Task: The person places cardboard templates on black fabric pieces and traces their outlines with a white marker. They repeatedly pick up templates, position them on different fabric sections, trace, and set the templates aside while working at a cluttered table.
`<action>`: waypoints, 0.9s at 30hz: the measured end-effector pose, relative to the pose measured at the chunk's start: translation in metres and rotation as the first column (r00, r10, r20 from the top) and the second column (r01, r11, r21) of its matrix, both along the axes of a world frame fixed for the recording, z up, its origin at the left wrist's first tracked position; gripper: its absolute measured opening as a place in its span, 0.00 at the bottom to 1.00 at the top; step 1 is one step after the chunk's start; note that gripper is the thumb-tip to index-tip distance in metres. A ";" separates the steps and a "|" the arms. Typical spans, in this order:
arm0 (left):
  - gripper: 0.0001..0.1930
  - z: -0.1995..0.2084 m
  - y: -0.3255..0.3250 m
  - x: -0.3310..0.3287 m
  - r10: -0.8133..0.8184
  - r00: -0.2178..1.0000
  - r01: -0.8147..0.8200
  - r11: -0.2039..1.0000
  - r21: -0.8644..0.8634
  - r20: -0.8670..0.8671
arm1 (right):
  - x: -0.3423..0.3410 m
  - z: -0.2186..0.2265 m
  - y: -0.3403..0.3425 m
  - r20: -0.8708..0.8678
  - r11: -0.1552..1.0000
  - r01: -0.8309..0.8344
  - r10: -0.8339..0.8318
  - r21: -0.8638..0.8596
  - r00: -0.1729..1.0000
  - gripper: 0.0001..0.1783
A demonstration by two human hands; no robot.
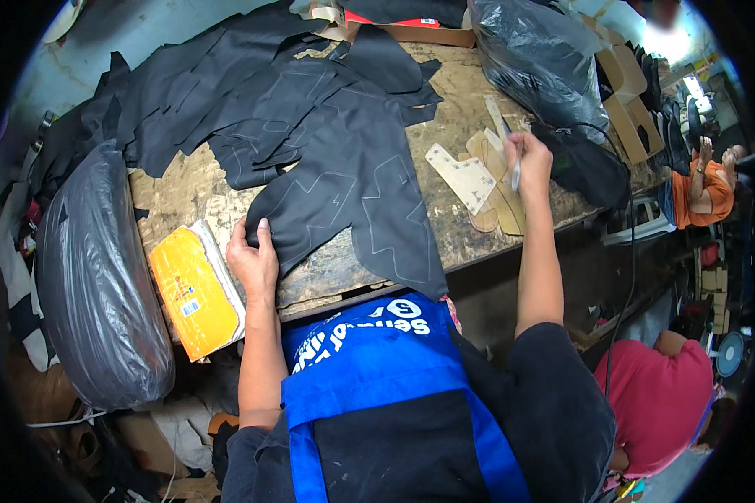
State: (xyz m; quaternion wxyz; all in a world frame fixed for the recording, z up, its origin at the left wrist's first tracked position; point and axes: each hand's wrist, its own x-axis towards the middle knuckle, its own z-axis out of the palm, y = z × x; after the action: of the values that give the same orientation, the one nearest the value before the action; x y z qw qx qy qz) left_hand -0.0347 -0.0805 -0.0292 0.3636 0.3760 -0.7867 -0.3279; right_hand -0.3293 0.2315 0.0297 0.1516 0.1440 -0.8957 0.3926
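Note:
A large black sheet of leather-like material [331, 180] lies over the worn wooden bench, with thin pale outlines drawn on it. My left hand [254, 261] grips its near left edge, thumb on top and the other fingers partly hidden. To the right, my right hand [531, 163] is closed around a slim silver pen [515, 178], its lower end pointing down over the pattern pieces. Under and beside that hand lie a pale card pattern [461, 178], brown card patterns [505, 201] and a narrow ruler-like strip [496, 116].
More black pieces [201, 92] are heaped at the back left. A yellow-covered book [195, 289] sits at the near left edge beside a bulging plastic-wrapped bundle [101, 277]. A filled plastic bag [545, 63] and cardboard box [633, 105] stand back right. Two people are off to the right.

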 end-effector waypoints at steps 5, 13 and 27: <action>0.14 0.011 0.000 0.000 -0.004 0.996 0.004 1.000 0.005 0.093 | -0.082 -0.020 -0.030 -0.016 0.896 0.176 -0.185 0.408 0.983 0.15; 0.12 0.037 -0.029 0.012 -0.149 0.988 0.156 0.949 0.274 -0.047 | -0.128 -0.018 -0.070 -0.060 0.839 0.002 0.036 0.545 0.998 0.09; 0.13 0.039 -0.051 0.058 -0.317 0.944 0.267 0.896 0.354 0.090 | 0.001 -0.008 -0.197 0.125 0.666 -0.702 0.697 0.254 0.706 0.38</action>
State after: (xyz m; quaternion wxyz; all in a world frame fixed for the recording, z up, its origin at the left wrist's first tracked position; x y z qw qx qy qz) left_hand 0.0237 -0.1311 0.0103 0.1825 0.3329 -0.7908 -0.4802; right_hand -0.3286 0.0341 0.0216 -0.0401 0.4928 -0.8195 0.2899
